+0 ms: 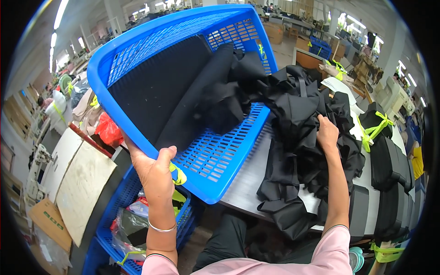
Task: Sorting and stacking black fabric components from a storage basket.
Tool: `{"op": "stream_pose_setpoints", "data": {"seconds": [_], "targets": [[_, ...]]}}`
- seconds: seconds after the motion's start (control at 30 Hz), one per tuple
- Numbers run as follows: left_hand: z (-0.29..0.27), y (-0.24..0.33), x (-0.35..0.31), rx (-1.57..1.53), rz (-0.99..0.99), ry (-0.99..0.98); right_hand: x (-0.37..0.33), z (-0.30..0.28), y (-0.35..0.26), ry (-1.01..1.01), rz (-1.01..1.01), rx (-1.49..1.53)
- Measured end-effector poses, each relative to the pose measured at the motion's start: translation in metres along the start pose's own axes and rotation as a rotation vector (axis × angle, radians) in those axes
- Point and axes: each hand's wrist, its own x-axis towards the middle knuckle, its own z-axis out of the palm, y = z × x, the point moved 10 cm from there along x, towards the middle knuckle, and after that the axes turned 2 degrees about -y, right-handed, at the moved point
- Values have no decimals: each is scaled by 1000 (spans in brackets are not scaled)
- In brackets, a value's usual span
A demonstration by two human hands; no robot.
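Note:
My left hand [153,167] grips the near rim of a large blue plastic basket [220,158], thumb over the edge. The basket is tipped on its side, its mouth facing me and to the right. Black fabric [160,87] lies inside along its wall, and part of it is blurred. From the mouth the cloth runs into a heap of black fabric pieces [293,105] on the table [245,183]. My right hand [327,133] is closed on the heap's right side, fingers partly buried in the folds.
Stacked black fabric bundles [387,165] with yellow-green ties stand at the right. Below left, another blue basket [107,229] holds plastic bags and scraps. A red plastic bag [109,129] and a pale board [87,181] lie at the left. Sewing machines stand farther off.

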Motion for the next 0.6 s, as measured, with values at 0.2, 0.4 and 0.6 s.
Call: {"op": "stream_pose_setpoints", "data": {"seconds": [0.2,0.4,0.6], "targets": [[11,-2,3,-49,-14,-94,2,113,65,-19,30,-203],[-2,-4,0,113,11,-11,13,-4,-52,-466,-59,-152],[2,-8,-7,137,-56,-42,43,-122,-205,243,-459,71]]}}
